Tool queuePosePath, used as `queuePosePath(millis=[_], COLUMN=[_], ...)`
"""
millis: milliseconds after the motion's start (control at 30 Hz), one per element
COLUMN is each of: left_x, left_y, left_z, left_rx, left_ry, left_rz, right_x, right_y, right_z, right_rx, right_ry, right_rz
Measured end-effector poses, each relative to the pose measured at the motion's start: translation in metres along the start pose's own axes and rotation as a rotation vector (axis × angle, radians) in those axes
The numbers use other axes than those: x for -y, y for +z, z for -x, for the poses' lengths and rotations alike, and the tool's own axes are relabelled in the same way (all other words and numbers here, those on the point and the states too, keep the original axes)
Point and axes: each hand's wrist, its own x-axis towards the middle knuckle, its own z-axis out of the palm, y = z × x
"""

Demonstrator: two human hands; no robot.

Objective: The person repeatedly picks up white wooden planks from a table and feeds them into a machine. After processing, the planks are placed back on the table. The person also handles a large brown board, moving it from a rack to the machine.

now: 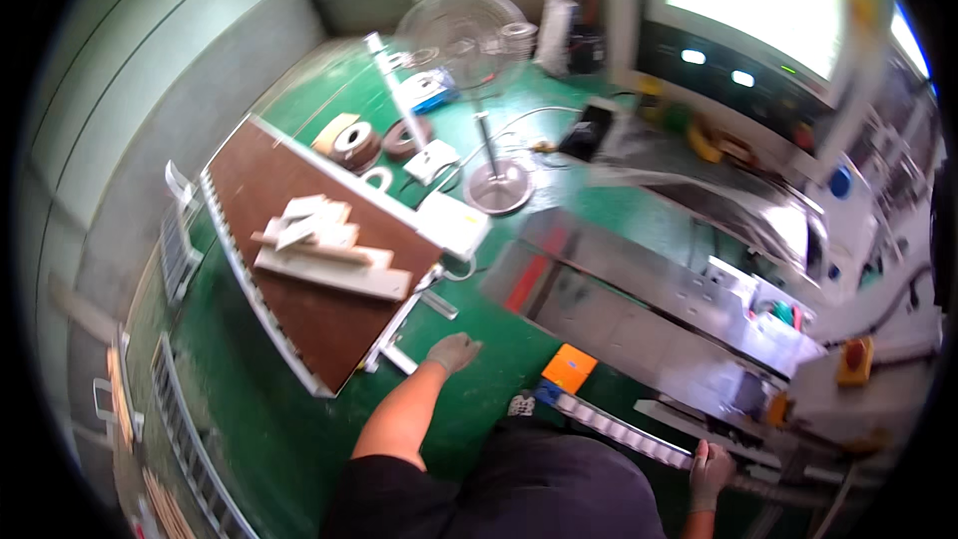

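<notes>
The left hand (454,351) is hovering over the green floor (479,379), just beyond the near corner of the brown desk (264,170). Its fingers appear to be curling inward; whether they are gripping anything small, I cannot tell. The right hand (711,469) is resting at the right end of the pale segmented rail (624,431), with its fingers bending. It appears to be touching the rail there, but blur is hiding whether it is gripping it. The rail is running along the near side of the grey machine bed (639,314), slanting down from the orange block (570,368) to the right hand.

On the desk, white boards (329,272) are lying in a loose pile. Beyond the desk, rolls (354,140) are lying on the floor, and a fan (461,25) is standing behind them. On the right, a red knob on a yellow switch box (855,361) is facing up. A shoe (521,404) is showing near the orange block.
</notes>
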Motion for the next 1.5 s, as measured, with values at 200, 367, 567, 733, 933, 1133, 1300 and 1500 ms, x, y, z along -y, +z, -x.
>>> queuePosePath(millis=[200, 367, 567, 733, 933, 1133, 1300, 1500], left_x=[0.158, 0.215, 0.225, 0.207, 0.168, 0.068, 0.013, 0.027], left_y=[0.0, -0.027, -0.025, -0.006, 0.032, 0.064, 0.002, -0.025], left_z=[-0.066, -0.133, -0.165, -0.164, -0.076, 0.047, 0.092, 0.068], left_rx=[-0.4, -0.346, -0.153, -0.604, -0.211, 0.439, 0.522, 0.247], left_ry=[-0.352, -0.532, -0.563, -0.627, -0.278, -0.015, 0.221, 0.024], left_rz=[0.423, 1.402, 2.161, 1.661, 1.958, 1.872, 1.599, 2.399], right_x=[0.122, 0.163, 0.18, 0.237, 0.25, 0.379, 0.466, 0.432], right_y=[0.027, 0.047, 0.063, 0.034, 0.055, 0.123, 0.149, 0.111], right_z=[-0.015, -0.021, -0.018, -0.029, -0.028, -0.037, -0.05, -0.057], right_rx=[0.133, 0.097, 0.144, 0.384, 0.268, 0.64, 0.944, 0.768], right_ry=[-0.237, -0.167, -0.059, 0.156, 0.029, -0.472, -0.215, -0.182], right_rz=[0.008, 0.064, -0.035, 0.144, -0.169, -0.691, -1.049, -1.021])
